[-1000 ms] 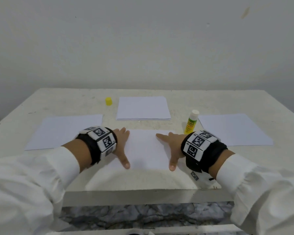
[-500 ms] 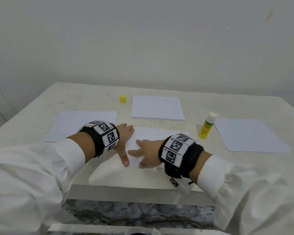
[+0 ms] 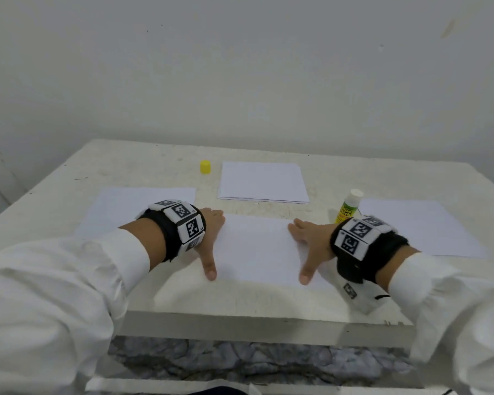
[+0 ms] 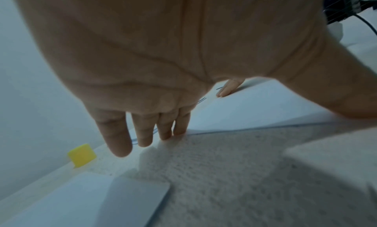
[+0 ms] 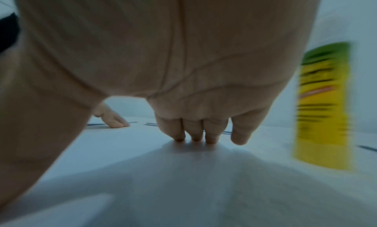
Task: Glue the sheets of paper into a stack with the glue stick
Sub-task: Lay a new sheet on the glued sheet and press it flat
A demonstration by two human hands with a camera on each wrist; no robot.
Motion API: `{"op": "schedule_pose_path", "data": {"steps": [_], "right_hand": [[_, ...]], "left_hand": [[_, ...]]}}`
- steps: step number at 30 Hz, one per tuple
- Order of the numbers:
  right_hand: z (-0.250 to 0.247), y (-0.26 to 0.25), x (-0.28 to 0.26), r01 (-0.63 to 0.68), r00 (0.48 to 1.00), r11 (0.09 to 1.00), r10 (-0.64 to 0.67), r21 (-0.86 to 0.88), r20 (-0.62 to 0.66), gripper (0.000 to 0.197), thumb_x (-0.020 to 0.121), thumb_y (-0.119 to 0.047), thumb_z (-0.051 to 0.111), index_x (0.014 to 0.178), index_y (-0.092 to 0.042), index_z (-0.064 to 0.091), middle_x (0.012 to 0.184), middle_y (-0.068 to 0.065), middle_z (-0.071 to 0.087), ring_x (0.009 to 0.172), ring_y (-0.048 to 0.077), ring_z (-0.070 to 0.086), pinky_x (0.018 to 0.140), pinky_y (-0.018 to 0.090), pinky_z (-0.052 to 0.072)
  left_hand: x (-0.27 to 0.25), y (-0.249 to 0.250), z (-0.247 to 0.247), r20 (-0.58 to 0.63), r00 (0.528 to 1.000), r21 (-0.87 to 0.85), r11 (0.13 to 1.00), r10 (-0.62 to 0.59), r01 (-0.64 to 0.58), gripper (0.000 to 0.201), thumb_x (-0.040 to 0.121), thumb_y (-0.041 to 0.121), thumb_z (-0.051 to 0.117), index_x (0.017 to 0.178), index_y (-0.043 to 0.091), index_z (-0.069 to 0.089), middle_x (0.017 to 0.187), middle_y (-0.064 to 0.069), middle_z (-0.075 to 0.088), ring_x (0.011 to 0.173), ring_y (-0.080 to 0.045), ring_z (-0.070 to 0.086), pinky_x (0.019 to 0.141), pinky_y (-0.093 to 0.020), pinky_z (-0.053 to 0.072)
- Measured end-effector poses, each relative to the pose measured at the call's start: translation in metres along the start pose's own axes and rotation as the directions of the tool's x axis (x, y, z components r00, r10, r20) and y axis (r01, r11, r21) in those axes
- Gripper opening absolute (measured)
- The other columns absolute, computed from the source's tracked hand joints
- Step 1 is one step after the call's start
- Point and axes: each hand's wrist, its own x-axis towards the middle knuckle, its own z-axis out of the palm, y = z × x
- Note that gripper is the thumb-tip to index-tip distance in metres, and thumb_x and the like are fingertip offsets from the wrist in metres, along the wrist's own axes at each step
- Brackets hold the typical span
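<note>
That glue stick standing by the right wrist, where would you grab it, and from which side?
Judging by its pose, grip the glue stick round its yellow labelled barrel, coming from the near side with the right hand, which lies flat on the paper just beside it. It stands upright with its cap off, so stay below the exposed white top.

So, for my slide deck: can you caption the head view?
Both hands, left hand and right hand, press flat on the centre sheet; uncapped glue stick stands nearby.
</note>
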Motion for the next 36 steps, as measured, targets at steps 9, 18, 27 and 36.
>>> {"op": "schedule_pose_path", "data": {"steps": [9,18,27,36], "right_hand": [[0.001,0.008,-0.006,-0.013,1.0,0.998,0.014,-0.069,0.02,0.124,0.07,-0.041,0.08,0.151,-0.013,-0.01,0.159,0.004,-0.009,0.147,0.025,0.006,0.116,0.046,0.016],[-0.004,-0.006,0.003,-0.058,0.998,0.986,0.062,-0.153,0.022,0.121,0.062,-0.036,0.085,0.149,-0.011,0.005,0.146,0.011,0.023,0.135,0.033,0.03,0.101,0.051,0.036],[-0.001,-0.004,0.002,-0.058,0.998,0.989,0.059,-0.139,0.001,0.122,0.063,-0.036,0.085,0.15,-0.012,0.002,0.151,0.012,0.017,0.138,0.034,0.026,0.103,0.052,0.032],[0.004,0.002,-0.005,0.031,0.999,0.998,-0.033,-0.046,-0.03,0.111,0.064,-0.032,0.085,0.146,-0.015,0.012,0.144,0.011,0.025,0.132,0.031,0.032,0.099,0.049,0.037]], "left_hand": [[0.0,0.001,0.002,0.004,1.0,-0.208,0.978,0.005,-0.004,0.137,0.058,0.062,0.081,0.151,0.008,-0.003,0.159,-0.005,0.007,0.146,-0.022,0.013,0.119,-0.037,0.015],[0.005,0.009,0.003,0.003,1.0,-0.252,0.968,-0.008,0.008,0.144,0.054,0.065,0.081,0.151,0.015,-0.012,0.159,-0.006,0.005,0.145,-0.026,0.01,0.118,-0.044,0.015],[-0.004,0.015,-0.003,-0.023,0.999,-0.288,0.957,-0.034,0.026,0.141,0.055,0.057,0.085,0.152,0.018,-0.011,0.16,-0.003,0.007,0.146,-0.023,0.008,0.116,-0.044,0.014],[-0.023,0.002,0.01,-0.135,0.986,-0.769,0.638,-0.101,-0.04,0.095,0.076,0.02,0.079,0.149,0.034,0.019,0.093,0.001,0.058,0.082,-0.014,0.058,0.076,-0.022,0.047]]}}
